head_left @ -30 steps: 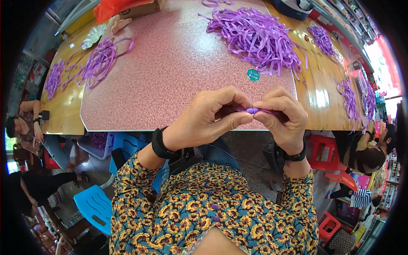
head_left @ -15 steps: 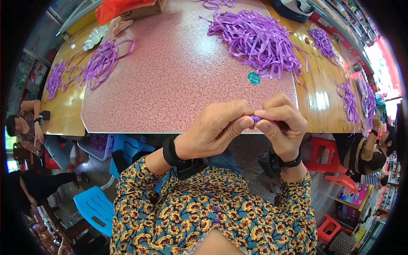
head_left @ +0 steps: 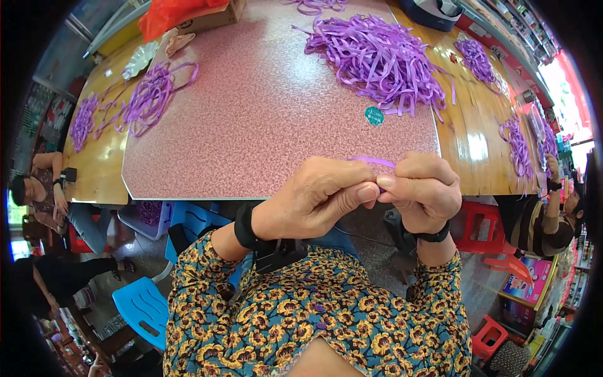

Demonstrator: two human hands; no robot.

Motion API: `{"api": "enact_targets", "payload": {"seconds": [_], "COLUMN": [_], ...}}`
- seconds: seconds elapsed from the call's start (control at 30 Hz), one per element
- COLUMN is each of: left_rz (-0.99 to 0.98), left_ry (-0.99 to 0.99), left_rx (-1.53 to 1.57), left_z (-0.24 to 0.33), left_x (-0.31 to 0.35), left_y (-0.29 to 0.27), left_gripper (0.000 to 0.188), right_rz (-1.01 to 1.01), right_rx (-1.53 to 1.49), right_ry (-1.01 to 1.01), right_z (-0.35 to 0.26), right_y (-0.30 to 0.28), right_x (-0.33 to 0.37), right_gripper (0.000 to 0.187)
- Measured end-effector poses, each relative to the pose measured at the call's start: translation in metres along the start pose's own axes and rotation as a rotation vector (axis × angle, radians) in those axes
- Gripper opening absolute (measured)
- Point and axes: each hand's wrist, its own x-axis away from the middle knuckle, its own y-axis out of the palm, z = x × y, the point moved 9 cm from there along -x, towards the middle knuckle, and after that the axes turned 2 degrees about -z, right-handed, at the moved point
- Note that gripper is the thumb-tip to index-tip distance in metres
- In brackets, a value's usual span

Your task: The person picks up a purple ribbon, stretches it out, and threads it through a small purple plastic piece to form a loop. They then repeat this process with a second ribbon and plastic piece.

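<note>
Above the near edge of the pink speckled table (head_left: 245, 125), my two hands meet with their fingertips together. My left hand (head_left: 320, 191) pinches a purple ribbon (head_left: 377, 161) between thumb and forefinger. My right hand (head_left: 427, 188) is closed on the same ribbon, thumb and fingers pressed against the left fingertips. A short arc of it shows behind the fingers; the rest is hidden in the grip. Beyond my hands a large heap of purple ribbons (head_left: 383, 60) lies at the table's far right, with a round green sticker (head_left: 374, 115) just in front of it.
Loose ribbon bundles (head_left: 151, 100) lie at the left, more ribbons (head_left: 477, 60) at the right. A cardboard box (head_left: 213, 17) with a red bag stands at the back left. Blue chair (head_left: 139, 308), purple-filled crate (head_left: 146, 220) and red stools (head_left: 480, 229) are below. People sit at both sides.
The small purple bit between my fingertips is now covered, and an arc of ribbon shows behind them. My right hand has shifted slightly right and down.
</note>
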Motion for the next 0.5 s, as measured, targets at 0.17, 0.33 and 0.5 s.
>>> {"api": "enact_targets", "payload": {"seconds": [0.17, 0.33, 0.5], "left_rz": [-0.025, 0.126, 0.11], "left_ry": [-0.174, -0.215, -0.085], "left_rx": [0.113, 0.19, -0.014], "left_z": [-0.014, -0.023, -0.015], "left_x": [0.0, -0.006, -0.01], "left_y": [0.005, -0.007, -0.015], "left_gripper": [0.026, 0.02, 0.018], "right_rz": [-0.012, 0.107, 0.113], "right_rx": [0.128, -0.131, -0.126], "right_ry": [-0.062, 0.211, 0.286], "right_z": [0.003, 0.036, 0.036], "right_y": [0.006, 0.006, 0.0], "right_x": [0.0, 0.001, 0.003], "right_gripper": [0.02, 0.025, 0.025]}}
